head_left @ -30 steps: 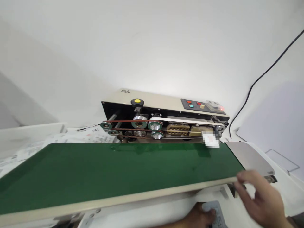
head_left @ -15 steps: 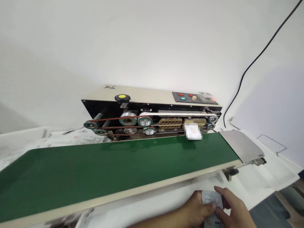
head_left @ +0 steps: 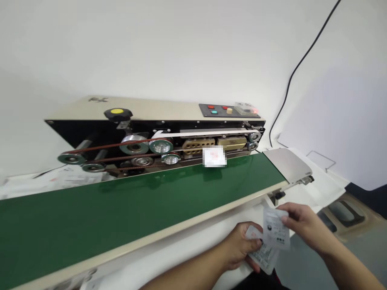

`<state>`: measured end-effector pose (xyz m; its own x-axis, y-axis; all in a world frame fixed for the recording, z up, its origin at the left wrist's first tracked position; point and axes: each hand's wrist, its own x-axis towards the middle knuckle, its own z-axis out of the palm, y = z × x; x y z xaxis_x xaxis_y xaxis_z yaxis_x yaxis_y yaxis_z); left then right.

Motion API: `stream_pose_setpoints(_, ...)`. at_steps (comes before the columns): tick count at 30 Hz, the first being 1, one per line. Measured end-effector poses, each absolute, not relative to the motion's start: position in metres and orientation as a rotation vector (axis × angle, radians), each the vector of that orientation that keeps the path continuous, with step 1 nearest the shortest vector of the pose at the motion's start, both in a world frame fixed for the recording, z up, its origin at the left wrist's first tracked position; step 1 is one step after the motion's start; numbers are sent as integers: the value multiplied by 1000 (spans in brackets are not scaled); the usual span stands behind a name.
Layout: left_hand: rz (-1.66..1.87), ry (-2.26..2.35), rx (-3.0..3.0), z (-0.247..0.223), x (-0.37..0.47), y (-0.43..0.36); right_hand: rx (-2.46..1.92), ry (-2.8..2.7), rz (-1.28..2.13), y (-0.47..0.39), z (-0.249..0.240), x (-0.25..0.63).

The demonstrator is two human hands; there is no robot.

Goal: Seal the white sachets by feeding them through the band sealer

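Below the belt's front edge, my left hand grips white printed packets, thumb lying across their face. My right hand pinches another flat printed packet by its top right corner; it overlaps those in the left hand. Beyond both hands stands a band sealing machine with pulleys, brown belts and brass blocks. A white packet, blurred by pixelation, hangs at the brass blocks over the green conveyor belt. Neither hand touches the machine.
A metal plate extends the conveyor's right end. More printed packets lie behind the belt at left. A black cable runs down the white wall. A brown chair-like object stands at lower right.
My right hand has drawn one packet up and away from those in my left hand. The packet in the machine has travelled left along the brass blocks. The view has shifted right.
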<state>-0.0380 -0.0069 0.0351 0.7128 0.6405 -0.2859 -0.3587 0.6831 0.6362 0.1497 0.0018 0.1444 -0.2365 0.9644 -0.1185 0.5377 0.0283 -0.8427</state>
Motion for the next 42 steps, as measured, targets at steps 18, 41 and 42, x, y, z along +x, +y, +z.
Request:
stream_pose_setpoints(18, 655, 592, 909, -8, -32, 8, -820, -2206, -756, 148, 183, 179)
stream_pose_setpoints(41, 608, 674, 923, 17, -36, 11, -793, -2287, -548, 172, 169, 171)
stream_pose_setpoints(42, 607, 675, 929, 18, -37, 11, -781, -2309, -527, 174, 168, 170)
